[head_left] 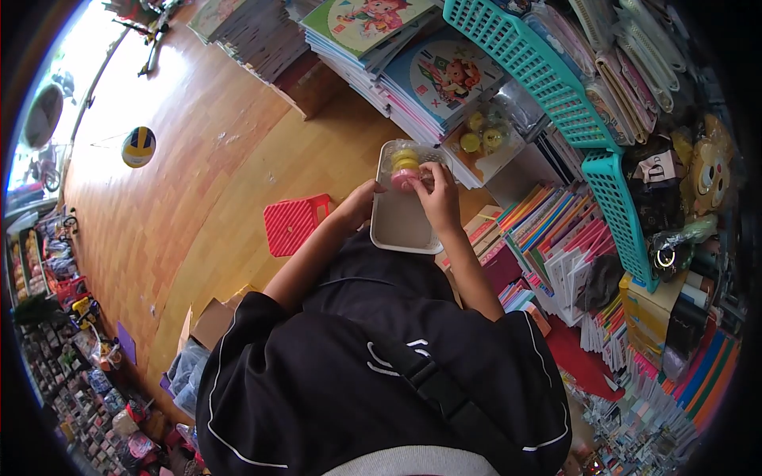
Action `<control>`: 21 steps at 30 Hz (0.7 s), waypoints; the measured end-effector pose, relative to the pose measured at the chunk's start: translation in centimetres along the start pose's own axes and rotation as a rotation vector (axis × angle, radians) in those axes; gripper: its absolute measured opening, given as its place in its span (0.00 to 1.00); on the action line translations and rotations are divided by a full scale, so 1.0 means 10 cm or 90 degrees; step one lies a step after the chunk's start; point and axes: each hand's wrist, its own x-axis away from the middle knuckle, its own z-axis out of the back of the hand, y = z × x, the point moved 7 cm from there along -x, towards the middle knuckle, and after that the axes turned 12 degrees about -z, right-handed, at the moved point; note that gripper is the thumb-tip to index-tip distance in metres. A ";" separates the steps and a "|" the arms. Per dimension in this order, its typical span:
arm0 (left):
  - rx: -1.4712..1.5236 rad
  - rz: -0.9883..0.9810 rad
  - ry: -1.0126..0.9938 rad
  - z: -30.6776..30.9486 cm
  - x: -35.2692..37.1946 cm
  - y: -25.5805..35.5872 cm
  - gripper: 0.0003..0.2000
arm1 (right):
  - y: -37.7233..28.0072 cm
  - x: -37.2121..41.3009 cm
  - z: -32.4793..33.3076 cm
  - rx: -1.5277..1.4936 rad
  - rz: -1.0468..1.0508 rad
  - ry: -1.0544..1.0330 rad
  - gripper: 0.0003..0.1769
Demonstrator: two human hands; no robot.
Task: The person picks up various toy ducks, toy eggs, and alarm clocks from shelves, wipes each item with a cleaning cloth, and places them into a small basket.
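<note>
A white rectangular plastic tray [399,224] is at my lap, its near half bare. My left hand [361,204] grips the tray's left rim, fingers curled over the edge. In the far half, yellow round pieces [405,160] sit in a row, partly under clear plastic. A pink round piece [402,180] is at the near end of that row. My right hand [438,196] reaches over the tray's right side, its thumb and fingers closed on the pink piece. What the round pieces are, I cannot make out.
A red plastic stool [295,228] stands on the wooden floor to the left. Stacked books [440,75] rise ahead, near a clear bag of yellow round items [486,136]. Turquoise baskets [548,71] and upright notebooks [556,238] line the right. A ball [139,147] lies at far left.
</note>
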 end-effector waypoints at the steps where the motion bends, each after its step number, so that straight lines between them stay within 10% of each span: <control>1: 0.003 0.014 -0.005 -0.04 0.02 0.01 0.18 | 0.00 0.00 0.00 0.001 0.009 0.011 0.12; 14: -0.023 -0.025 0.004 -0.02 -0.07 -0.03 0.19 | -0.03 0.19 -0.04 0.216 0.073 -0.101 0.11; 21: -0.012 -0.029 -0.021 0.08 -0.14 -0.08 0.16 | 0.40 0.11 -0.04 -0.124 -0.182 -0.113 0.08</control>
